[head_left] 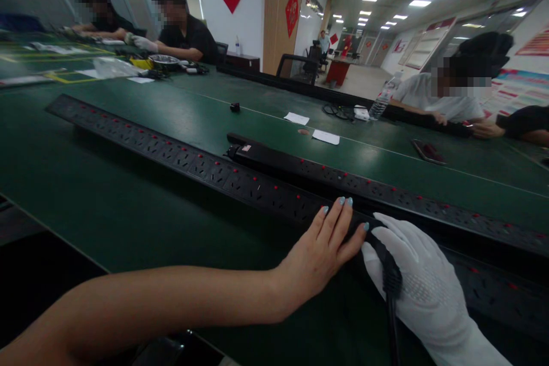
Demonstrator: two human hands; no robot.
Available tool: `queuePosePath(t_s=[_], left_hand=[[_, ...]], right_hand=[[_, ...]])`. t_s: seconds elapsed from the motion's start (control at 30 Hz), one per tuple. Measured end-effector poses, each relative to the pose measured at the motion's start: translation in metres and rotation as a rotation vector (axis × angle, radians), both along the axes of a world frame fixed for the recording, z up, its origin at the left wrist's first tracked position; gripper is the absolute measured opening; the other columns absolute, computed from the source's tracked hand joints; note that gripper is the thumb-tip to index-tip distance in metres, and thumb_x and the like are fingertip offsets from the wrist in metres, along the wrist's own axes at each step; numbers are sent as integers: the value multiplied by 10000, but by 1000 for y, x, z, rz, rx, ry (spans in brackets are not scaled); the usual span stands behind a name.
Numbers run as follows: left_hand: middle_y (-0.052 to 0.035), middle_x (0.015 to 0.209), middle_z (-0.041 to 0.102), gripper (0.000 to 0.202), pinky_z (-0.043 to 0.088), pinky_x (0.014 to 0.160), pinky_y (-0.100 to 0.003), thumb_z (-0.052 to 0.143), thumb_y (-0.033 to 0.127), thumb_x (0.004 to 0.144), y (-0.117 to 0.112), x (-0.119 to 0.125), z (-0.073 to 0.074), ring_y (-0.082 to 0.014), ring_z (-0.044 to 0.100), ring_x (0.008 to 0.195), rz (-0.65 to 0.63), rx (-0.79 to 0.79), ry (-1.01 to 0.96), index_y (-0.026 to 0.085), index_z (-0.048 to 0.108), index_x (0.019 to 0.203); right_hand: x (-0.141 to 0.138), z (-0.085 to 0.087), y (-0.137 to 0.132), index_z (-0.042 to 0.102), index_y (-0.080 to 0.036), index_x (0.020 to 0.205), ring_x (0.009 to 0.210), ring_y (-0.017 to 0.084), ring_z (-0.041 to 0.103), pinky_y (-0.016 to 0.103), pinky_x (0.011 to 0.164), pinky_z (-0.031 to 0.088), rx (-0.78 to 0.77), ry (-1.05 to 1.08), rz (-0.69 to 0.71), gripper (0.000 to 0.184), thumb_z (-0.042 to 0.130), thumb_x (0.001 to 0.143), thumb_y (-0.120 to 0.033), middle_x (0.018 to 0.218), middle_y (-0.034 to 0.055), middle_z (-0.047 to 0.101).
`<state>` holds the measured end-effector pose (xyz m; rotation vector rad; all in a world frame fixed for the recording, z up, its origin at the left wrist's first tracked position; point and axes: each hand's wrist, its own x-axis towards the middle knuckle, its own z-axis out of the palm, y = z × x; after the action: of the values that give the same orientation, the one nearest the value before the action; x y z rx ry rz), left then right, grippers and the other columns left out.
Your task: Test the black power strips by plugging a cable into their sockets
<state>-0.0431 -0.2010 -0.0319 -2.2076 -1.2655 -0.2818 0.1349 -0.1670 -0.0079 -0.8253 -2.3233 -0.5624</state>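
Note:
A long black power strip (201,167) with a row of sockets and red switches lies slantwise across the green table. Bare, with fingers stretched out, my left hand (319,246) rests flat on its near part. My right hand (422,283), in a white glove with a dotted palm, is closed around a black plug (390,271) whose cord hangs down toward me. The plug is beside my left thumb, and its front end is hidden, so whether it sits in a socket I cannot tell. A second black power strip (355,181) lies just behind the first.
Paper slips (326,137), a small black piece (234,107), a phone (429,151) and a plastic bottle (386,94) are on the green table (141,223). Co-workers sit along the far side, left and right. The table's near edge runs diagonally at the lower left.

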Motion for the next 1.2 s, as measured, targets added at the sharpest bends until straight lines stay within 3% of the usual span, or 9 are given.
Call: queuePosePath(t_s=[0.4, 1.2], left_hand=[[-209, 1379, 268, 657, 194, 1005, -459, 421, 400, 837, -1, -2, 3, -333, 240, 1277, -1, 6, 47, 98, 181, 1368], [-227, 1355, 287, 549, 215, 993, -461, 385, 309, 867, 4, -7, 2, -353, 252, 1261, -115, -58, -84, 88, 223, 1343]], right_hand=[[1, -1, 1, 537, -118, 982, 975, 264, 540, 458, 855, 456, -2, -2, 12, 318, 604, 717, -281, 1085, 158, 564], [0, 1, 1, 555, -119, 922, 970, 251, 539, 433, 870, 447, -65, -20, -25, 256, 589, 728, -281, 1066, 150, 571]])
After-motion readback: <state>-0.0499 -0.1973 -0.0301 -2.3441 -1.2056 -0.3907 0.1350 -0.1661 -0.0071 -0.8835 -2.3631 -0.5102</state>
